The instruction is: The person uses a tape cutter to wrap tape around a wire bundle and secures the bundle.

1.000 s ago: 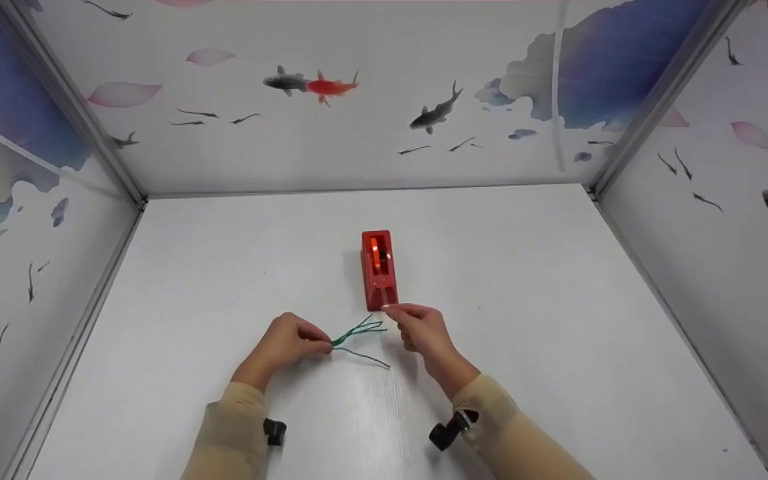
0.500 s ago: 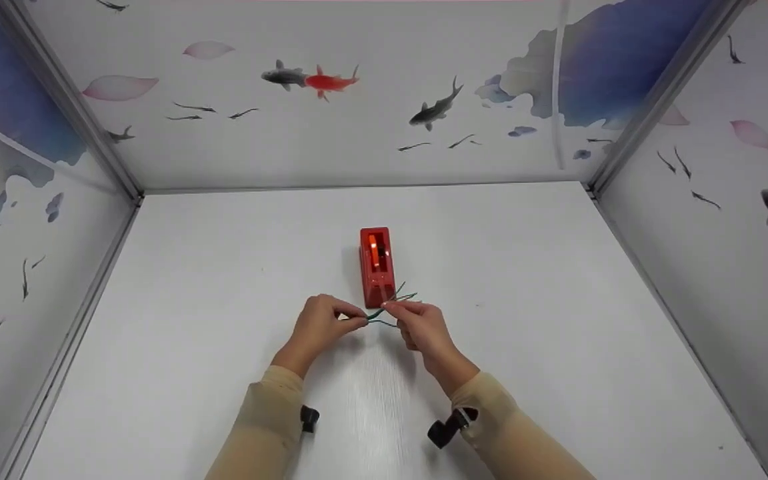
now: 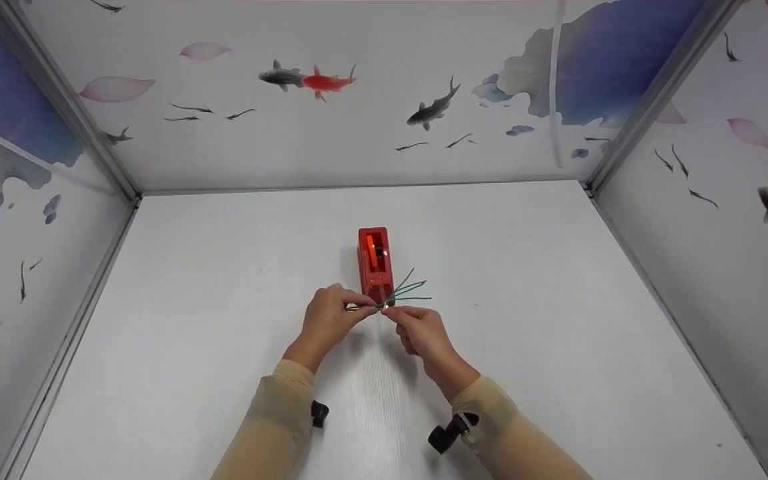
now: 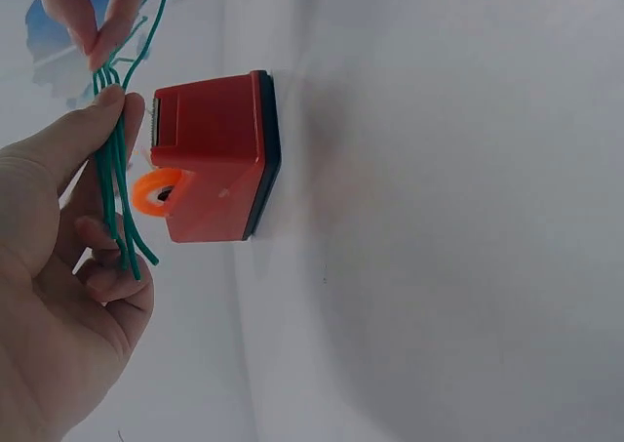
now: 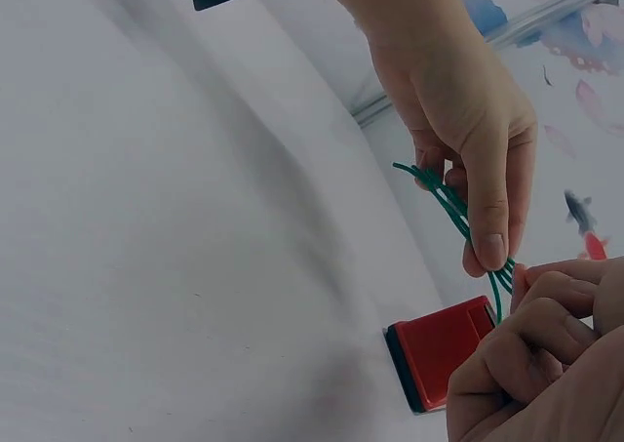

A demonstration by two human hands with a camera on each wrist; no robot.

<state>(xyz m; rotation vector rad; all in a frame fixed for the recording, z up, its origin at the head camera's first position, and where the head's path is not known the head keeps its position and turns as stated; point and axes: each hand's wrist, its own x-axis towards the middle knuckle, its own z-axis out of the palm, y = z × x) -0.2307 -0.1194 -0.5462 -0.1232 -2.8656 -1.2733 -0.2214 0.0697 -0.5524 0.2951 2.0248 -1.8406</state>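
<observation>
My left hand (image 3: 331, 319) pinches a bundle of thin green wires (image 4: 115, 183) between thumb and fingertips. In the head view the wires' loose ends fan out to the right, over the front of a red tape dispenser (image 3: 377, 279). An orange tape roll (image 3: 372, 250) sits inside it. My right hand (image 3: 425, 333) is at the dispenser's front end, thumb and forefinger pinched together on what looks like the end of clear tape; the tape itself is barely visible. Both hands' fingertips nearly meet at the bundle. In the right wrist view the right fingers hide part of the dispenser.
The white tabletop (image 3: 524, 300) extends around the dispenser. Printed panels with fish and petals (image 3: 331, 133) enclose the back and both sides. A black wrist camera (image 3: 451, 433) is strapped to the right forearm.
My left hand has moved right and away from me, bringing the green wires to the dispenser's front and the right fingertips. The right hand has stayed nearly still.
</observation>
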